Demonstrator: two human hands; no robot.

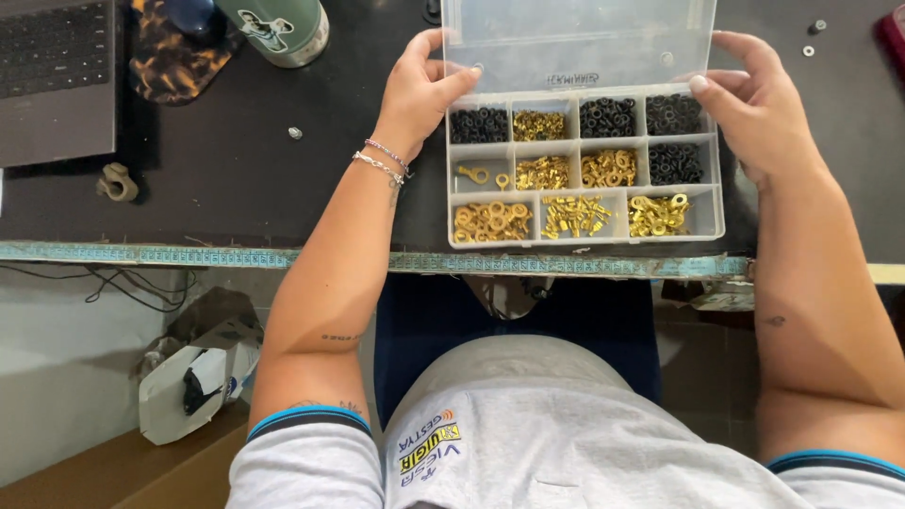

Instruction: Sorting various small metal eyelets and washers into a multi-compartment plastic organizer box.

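workshop | parts organizer box (584, 215) | dark workbench (245, 179) | laptop (57, 80)

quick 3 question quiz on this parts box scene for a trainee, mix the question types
1. True or false: the lid of the box is shut.
2. Which hand touches the lid's left edge: A) left hand B) right hand?
3. What two colours are the parts in the compartments?

Key: 1. false, it stands open. 2. A. 3. black and gold.
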